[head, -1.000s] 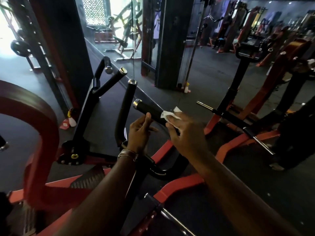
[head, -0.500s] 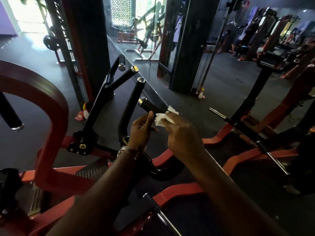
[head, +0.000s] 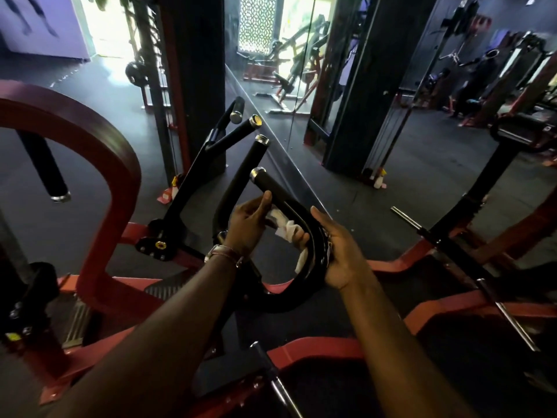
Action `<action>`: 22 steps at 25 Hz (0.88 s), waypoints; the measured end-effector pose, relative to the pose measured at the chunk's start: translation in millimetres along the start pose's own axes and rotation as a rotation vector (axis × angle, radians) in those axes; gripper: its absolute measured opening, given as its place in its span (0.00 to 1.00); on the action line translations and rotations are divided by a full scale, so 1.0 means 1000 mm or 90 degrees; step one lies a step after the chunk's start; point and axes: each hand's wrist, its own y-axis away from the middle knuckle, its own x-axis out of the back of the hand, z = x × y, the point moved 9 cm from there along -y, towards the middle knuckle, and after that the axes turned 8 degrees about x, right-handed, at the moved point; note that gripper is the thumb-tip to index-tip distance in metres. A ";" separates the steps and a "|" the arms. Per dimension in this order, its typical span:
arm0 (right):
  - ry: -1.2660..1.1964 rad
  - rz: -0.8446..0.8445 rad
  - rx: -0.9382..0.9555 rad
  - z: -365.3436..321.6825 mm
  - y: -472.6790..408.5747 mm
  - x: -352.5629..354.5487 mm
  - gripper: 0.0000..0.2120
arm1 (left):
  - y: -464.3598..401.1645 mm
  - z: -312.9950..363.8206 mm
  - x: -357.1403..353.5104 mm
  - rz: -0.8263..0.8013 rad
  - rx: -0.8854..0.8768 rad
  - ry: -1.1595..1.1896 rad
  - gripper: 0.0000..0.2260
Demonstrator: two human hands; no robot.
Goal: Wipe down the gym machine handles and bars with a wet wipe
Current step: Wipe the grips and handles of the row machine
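Note:
A black padded handle [head: 266,183] with a chrome end cap rises from a curved black bar [head: 315,268] of the red-framed machine. My left hand [head: 248,227] grips the handle just below the padded grip, thumb up along it. Lower on the curve, my right hand [head: 342,251] wraps round the bar from the right. Its fingers press a crumpled white wet wipe [head: 287,230] against the bar's inner side. Part of the wipe hangs below the fingers.
Three more black handles [head: 255,152] with chrome caps stand just behind. A red arched frame [head: 99,146] and a black roller [head: 45,173] are at the left. Chrome weight pegs [head: 407,218] stick out at the right. A mirror wall [head: 301,122] runs behind the machine.
My right hand has slid the wipe down from the padded grip onto the curved bar, now wrapping it from the right. My left hand keeps its hold on the handle.

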 end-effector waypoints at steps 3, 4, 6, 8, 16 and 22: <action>0.031 0.009 -0.021 -0.014 -0.024 -0.008 0.25 | 0.002 0.002 0.001 0.002 0.006 -0.022 0.20; 0.074 0.021 -0.014 -0.020 -0.030 -0.009 0.25 | 0.004 0.003 0.000 0.004 0.006 -0.033 0.19; 0.194 0.032 0.044 -0.026 -0.034 -0.006 0.26 | 0.007 0.007 0.000 0.016 0.003 -0.047 0.16; 0.273 0.036 0.130 -0.035 -0.019 0.000 0.21 | 0.006 0.008 0.000 0.018 0.006 -0.048 0.15; 1.229 -0.014 0.437 -0.059 -0.019 -0.088 0.14 | -0.011 -0.005 0.002 -0.012 0.039 -0.017 0.21; 1.683 0.100 0.557 -0.018 0.016 -0.099 0.23 | -0.029 0.002 0.011 -0.046 0.054 0.038 0.18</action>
